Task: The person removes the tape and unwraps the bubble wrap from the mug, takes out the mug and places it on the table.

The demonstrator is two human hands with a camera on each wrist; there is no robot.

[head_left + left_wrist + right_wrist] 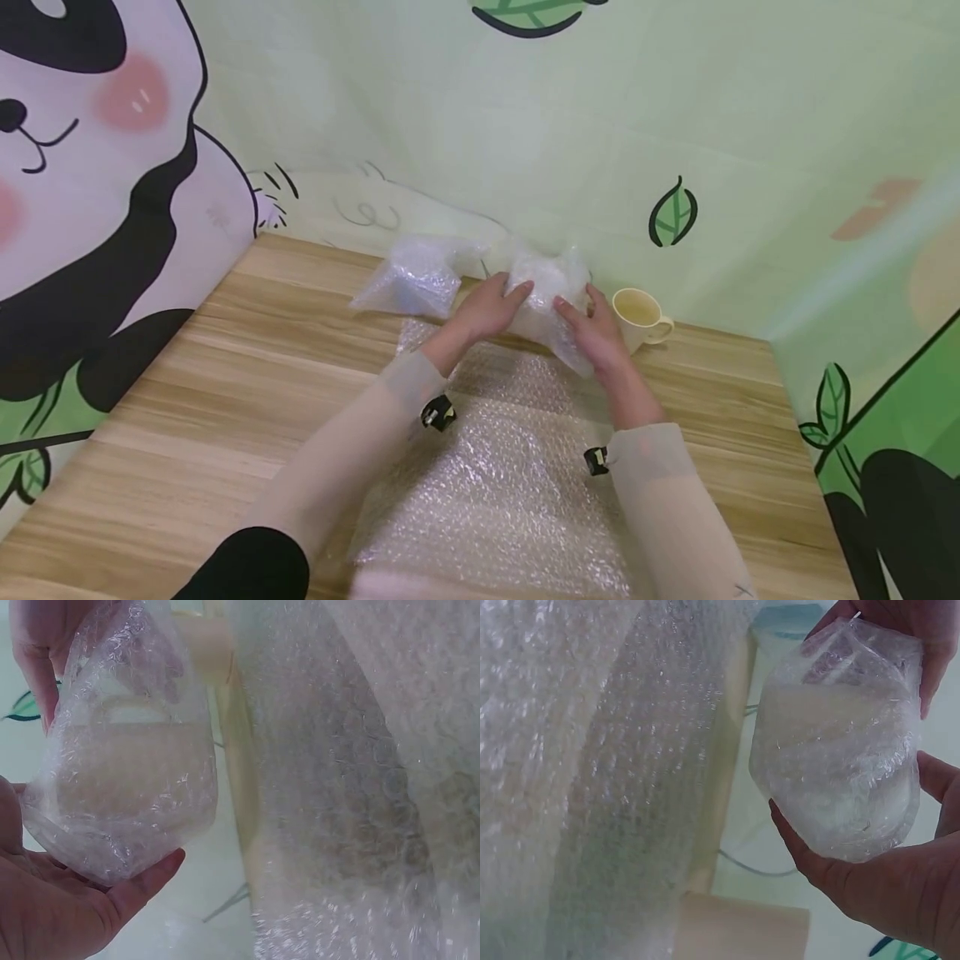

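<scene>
At the back of the table both hands hold a mug wrapped in bubble wrap (543, 287). My left hand (489, 308) grips its left side, and my right hand (597, 329) grips the right side. Through the film in the left wrist view, the pale mug (135, 769) shows a faint curved handle. The right wrist view has the thumb and fingers (802, 851) spread around one end of the bundle. Below the hands a large sheet of bubble wrap (517, 475) lies spread on the table.
Another bubble-wrapped bundle (420, 275), bluish inside, sits left of the hands near the back wall. An unwrapped pale yellow mug (637, 312) stands close to the right hand, handle to the right. A printed cloth wall (450, 108) rises behind the wooden table (247, 400).
</scene>
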